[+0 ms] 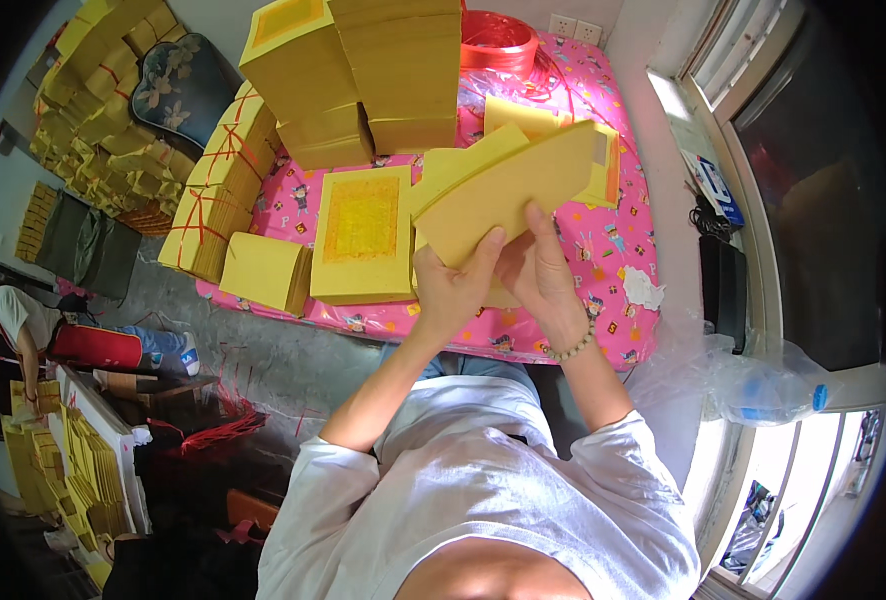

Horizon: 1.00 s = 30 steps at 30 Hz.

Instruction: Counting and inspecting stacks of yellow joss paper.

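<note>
A thick sheaf of yellow paper (523, 190) is tilted up in front of me, over the pink table. At its lower left edge my left hand (453, 280) is closed on it, thumb against the near face. My right hand (545, 272), with a beaded bracelet at the wrist, grips the lower edge, its thumb also on the near face; its other fingers are partly hidden. Left of the sheaf lies a yellow paper stack (365, 235) with an orange-bordered print on top. More yellow paper (508, 115) lies behind the sheaf, partly covered by it.
Tall yellow stacks (408, 75) stand at the back of the pink patterned tablecloth (618, 240). Red-tied bundles (208, 225) line the left edge. A coil of red strapping (498, 45) sits far back. On the right is a clear plastic bottle (773, 385). Another person (28, 325) works at far left.
</note>
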Available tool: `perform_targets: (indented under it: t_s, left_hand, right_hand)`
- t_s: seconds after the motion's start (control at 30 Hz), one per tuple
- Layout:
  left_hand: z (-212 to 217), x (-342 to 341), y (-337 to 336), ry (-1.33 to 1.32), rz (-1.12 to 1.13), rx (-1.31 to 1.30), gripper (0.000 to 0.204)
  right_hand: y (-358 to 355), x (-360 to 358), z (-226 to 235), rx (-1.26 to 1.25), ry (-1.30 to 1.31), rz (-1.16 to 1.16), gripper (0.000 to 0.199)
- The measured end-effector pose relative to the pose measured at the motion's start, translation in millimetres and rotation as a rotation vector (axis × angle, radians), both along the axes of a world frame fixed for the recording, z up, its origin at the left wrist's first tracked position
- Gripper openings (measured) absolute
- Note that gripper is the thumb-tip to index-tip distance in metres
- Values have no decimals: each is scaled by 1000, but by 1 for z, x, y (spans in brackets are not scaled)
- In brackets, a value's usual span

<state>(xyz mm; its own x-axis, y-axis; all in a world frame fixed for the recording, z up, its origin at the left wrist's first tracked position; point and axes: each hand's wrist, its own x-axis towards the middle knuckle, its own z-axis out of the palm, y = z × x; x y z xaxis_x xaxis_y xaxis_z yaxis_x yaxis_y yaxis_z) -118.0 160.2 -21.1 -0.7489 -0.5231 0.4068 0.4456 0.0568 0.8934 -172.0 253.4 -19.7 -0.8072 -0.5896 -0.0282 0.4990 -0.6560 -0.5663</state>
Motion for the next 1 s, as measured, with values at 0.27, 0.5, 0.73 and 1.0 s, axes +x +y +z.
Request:
perform_targets:
  t_s: [0.27,0.5,0.73,1.0]
  left_hand:
    - [-19,5,-32,-98,-226,192,39]
    - [-26,-24,-60,-92,-57,-183,51]
    - [-38,-35,-61,14,-353,-21,39]
    - [-39,-48,-63,2,-347,46,31]
  right_hand:
    - [13,-26,-16,365,277,-267,36]
    - [18,-40,-19,673,713,-207,45]
    - [11,-41,-25,713,911,-215,56]
    - [2,-50,-34,689,822,-179,48]
